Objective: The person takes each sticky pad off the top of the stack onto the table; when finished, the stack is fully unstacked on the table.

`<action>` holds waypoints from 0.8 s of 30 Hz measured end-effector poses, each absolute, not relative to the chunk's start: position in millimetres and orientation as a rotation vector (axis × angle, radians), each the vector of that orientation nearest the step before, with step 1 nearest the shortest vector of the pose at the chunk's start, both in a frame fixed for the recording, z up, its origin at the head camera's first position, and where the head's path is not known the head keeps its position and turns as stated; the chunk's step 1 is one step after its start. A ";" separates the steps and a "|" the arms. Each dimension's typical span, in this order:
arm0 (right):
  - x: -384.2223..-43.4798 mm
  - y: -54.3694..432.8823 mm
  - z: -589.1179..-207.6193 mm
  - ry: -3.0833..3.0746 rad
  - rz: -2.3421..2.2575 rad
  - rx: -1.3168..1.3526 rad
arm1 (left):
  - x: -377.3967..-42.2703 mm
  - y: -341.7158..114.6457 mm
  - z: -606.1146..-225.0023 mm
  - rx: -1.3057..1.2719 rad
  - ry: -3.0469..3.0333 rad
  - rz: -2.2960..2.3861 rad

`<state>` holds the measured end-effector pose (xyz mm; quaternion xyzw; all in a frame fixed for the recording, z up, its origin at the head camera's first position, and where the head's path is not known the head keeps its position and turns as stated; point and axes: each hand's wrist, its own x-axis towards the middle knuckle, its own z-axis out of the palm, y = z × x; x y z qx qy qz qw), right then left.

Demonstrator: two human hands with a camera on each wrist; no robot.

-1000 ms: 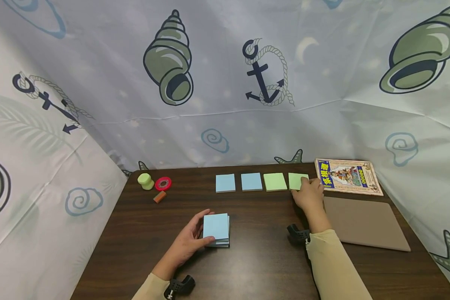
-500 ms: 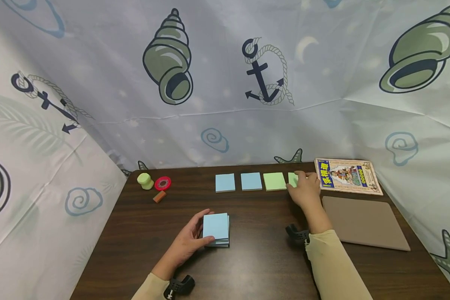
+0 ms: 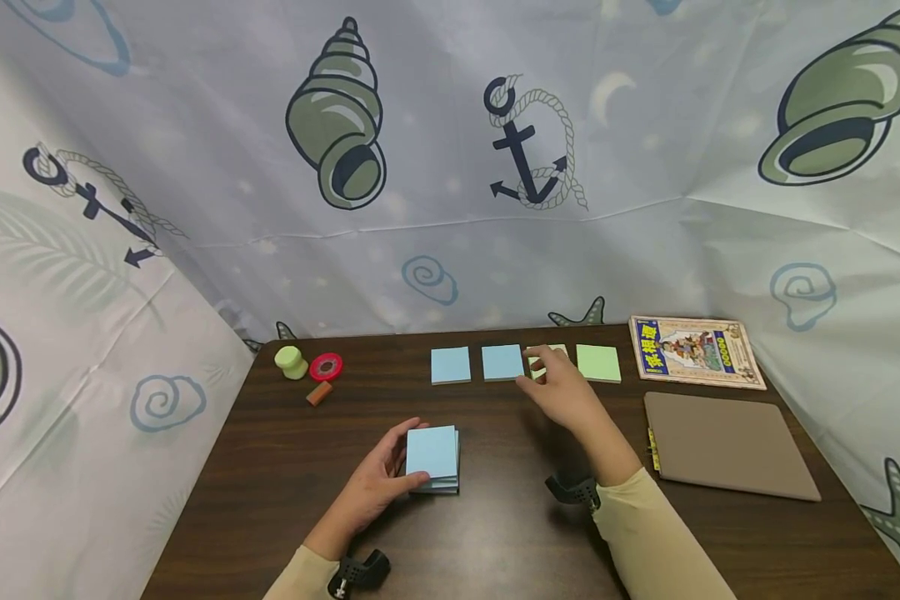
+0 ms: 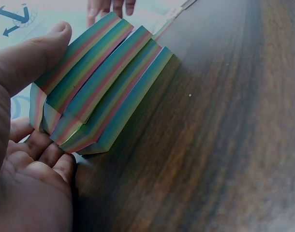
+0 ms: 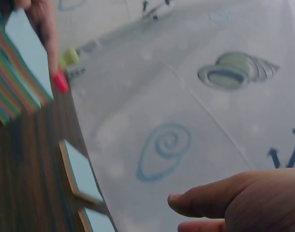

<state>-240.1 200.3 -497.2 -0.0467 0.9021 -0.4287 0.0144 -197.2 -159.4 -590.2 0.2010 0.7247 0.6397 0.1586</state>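
Observation:
My left hand (image 3: 378,479) grips a stack of sticky note pads (image 3: 432,454), thumb along the near side and fingers behind. The top pad is light blue; in the left wrist view, the stacked pads (image 4: 96,82) show rainbow-striped edges. Along the back of the table runs a row of single pads: a left blue pad (image 3: 450,366), a second blue pad (image 3: 503,363), a green pad mostly hidden by my right hand (image 3: 566,392), and a right green pad (image 3: 598,364). The right hand's fingers are bent loosely over that hidden pad, thumb and finger apart.
At the back left are a light green knobbed piece (image 3: 292,363), a red disc (image 3: 326,367) and a small orange-brown block (image 3: 319,393). To the right, a colourful printed booklet (image 3: 697,353) lies behind a flat grey-brown board (image 3: 731,446). A patterned curtain (image 3: 450,167) hangs behind.
My right hand has moved left from the right green pad to the other green pad, uncovering the former. The left hand and its stack stay where they were.

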 end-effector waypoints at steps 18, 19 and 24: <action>-207.4 114.6 -507.0 2.685 -1.222 -0.476 | -197.3 -158.8 -587.3 0.541 2.072 1.815; -205.9 111.7 -508.6 2.679 -1.202 -0.491 | -197.2 -158.9 -587.4 0.544 2.067 1.818; -201.3 102.8 -515.3 2.664 -1.131 -0.513 | -197.2 -159.4 -588.0 0.573 2.068 1.819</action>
